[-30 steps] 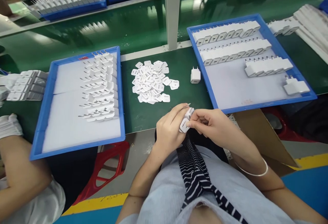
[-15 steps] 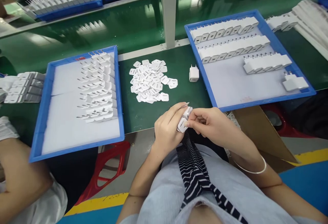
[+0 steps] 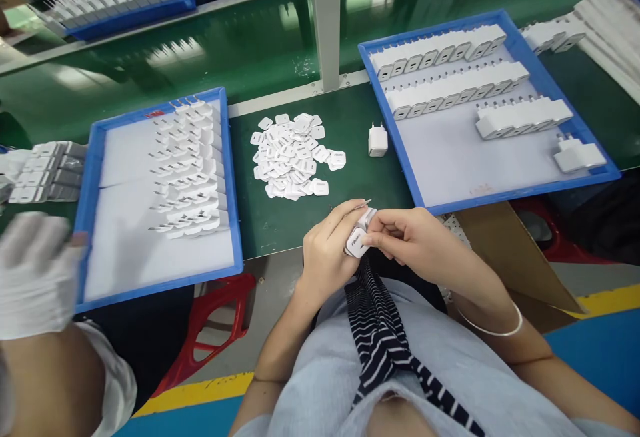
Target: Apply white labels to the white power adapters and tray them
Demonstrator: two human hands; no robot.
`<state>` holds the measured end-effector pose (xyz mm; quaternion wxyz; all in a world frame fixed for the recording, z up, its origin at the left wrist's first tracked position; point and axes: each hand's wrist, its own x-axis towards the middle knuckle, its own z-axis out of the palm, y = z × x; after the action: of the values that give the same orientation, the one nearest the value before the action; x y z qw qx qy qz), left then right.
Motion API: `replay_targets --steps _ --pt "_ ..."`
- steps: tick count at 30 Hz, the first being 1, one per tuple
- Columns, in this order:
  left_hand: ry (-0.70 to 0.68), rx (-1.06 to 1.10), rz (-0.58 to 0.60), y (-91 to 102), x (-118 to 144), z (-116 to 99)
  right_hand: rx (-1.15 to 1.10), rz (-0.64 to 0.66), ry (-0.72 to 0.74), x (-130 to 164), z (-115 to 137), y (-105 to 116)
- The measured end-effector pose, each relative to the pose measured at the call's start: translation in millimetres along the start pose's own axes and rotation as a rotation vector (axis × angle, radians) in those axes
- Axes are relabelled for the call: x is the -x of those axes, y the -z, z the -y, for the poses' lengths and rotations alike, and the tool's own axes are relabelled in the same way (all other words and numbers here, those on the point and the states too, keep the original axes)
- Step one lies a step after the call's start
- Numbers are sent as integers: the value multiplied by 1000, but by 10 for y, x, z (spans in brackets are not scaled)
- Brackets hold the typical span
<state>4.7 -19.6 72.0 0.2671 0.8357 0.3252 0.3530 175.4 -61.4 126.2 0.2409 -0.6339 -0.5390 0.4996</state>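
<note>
Green desk (image 3: 280,224) before me, with a pile of white tabs (image 3: 287,157) between two blue trays (image 3: 234,204) and a lone charger (image 3: 378,141) standing prongs up. Near the desk's edge, my left hand (image 3: 327,247) curls around a held charger (image 3: 355,243) — my right hand (image 3: 407,237) pinches its edge.

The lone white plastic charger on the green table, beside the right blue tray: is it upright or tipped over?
Upright: the white plastic charger stands with its two prongs pointing up.
</note>
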Motion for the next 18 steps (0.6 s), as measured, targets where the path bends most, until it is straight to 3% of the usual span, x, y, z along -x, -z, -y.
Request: replay_targets --steps 18 --pt "16 -15 -5 18 -27 -19 8 -37 34 -3 23 -11"
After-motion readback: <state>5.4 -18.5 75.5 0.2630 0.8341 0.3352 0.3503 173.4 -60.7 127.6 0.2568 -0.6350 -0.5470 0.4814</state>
